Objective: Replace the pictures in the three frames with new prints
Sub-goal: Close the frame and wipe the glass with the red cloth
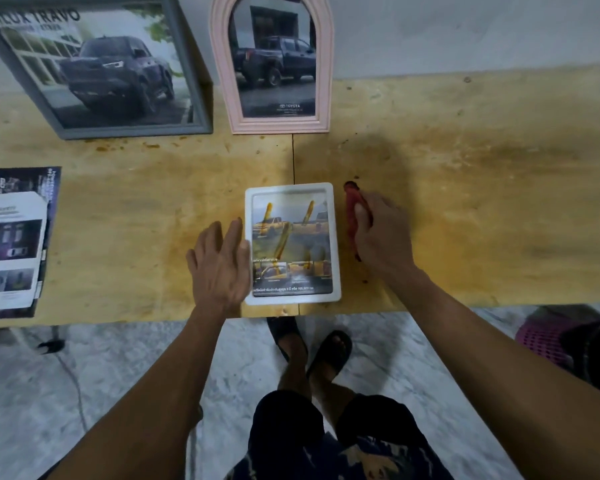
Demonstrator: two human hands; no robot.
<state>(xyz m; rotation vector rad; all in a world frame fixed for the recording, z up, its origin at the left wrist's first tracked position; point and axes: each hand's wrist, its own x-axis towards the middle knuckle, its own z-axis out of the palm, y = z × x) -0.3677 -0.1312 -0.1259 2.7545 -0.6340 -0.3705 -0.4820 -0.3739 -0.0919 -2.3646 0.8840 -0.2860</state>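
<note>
From the head camera, a white frame lies flat near the front edge of the wooden table, holding a print of yellow trucks. The left hand rests with straight, spread fingers against the frame's left edge, gripping nothing. The right hand, just right of the frame, has its fingers curled round a red tool lying on the table; what kind of tool cannot be told. At the back, a grey frame and a pink arched frame lean upright against the wall, each showing a dark pickup truck. A stack of printed sheets lies at the table's left end, well apart from the hands
</note>
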